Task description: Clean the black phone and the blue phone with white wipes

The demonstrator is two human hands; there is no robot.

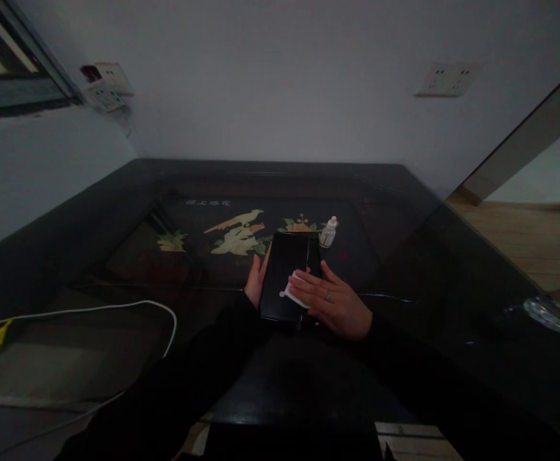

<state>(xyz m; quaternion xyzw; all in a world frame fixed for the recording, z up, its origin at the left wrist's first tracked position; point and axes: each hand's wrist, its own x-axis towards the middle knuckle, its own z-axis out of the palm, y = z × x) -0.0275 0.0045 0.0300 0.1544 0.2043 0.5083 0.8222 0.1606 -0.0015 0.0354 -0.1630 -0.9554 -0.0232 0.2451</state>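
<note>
Head view: one tablet (289, 256) over the table (395, 256), its left edge gripped by the left hand (256, 282); one cloth (291, 293) on it, beneath the right hand (340, 306) (fingers outstretched, flat); one bottle (328, 234) just beyond.

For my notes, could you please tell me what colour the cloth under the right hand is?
White; the cloth shows best in the head view.

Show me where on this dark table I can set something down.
Free: the table right of the white bottle, and the back strip between the bird picture and the wall.
Crowded: the middle, where the left hand holds a flat black object and the right hand rests over a white pad on it.
</note>
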